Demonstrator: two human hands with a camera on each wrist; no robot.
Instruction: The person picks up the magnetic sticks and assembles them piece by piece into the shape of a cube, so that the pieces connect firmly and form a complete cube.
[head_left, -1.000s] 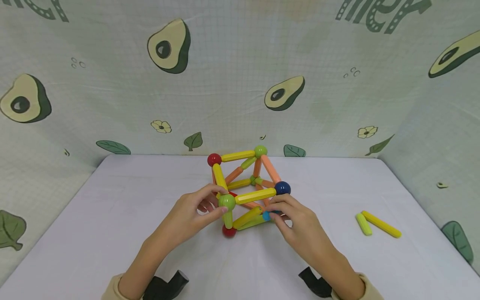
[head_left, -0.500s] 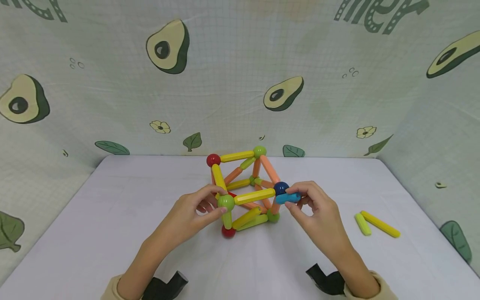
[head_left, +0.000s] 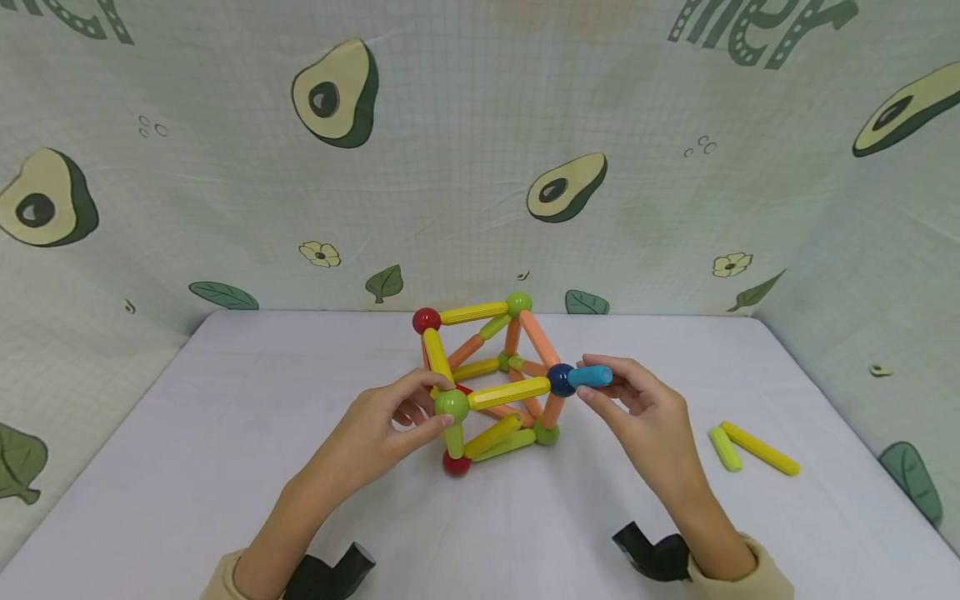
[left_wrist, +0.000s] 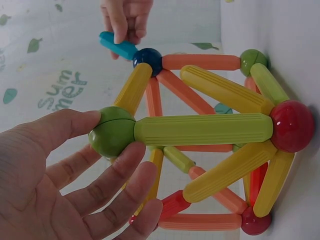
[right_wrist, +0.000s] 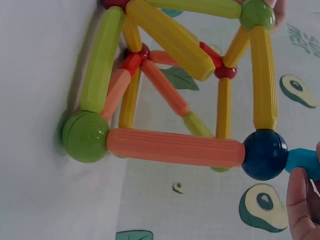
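Note:
A cube-like frame of magnetic rods and balls stands mid-table. At its near upper left corner my left hand [head_left: 390, 425] holds a green ball [head_left: 452, 405] between thumb and fingers. From that ball a yellow rod [head_left: 510, 392] runs to a dark blue ball [head_left: 562, 380]. My right hand [head_left: 651, 417] pinches a short light blue rod [head_left: 592, 376], one end of which meets the dark blue ball and the other points outward to the right. In the right wrist view, an orange rod [right_wrist: 175, 147] joins that ball to a lower green ball [right_wrist: 86, 137]. A yellow rod [right_wrist: 170, 39] slants up inside the frame with one free end.
To the right on the white table [head_left: 225, 467] lie a short light green rod [head_left: 725, 449] and a longer yellow rod [head_left: 761, 448]. Behind and beside the table hangs a cloth [head_left: 450, 167] printed with avocados. Black wrist mounts [head_left: 330, 573] sit at both forearms.
My right hand has carried the light blue rod up from the frame's lower right to the dark blue ball. There the rod has turned end-on. The left hand keeps its place.

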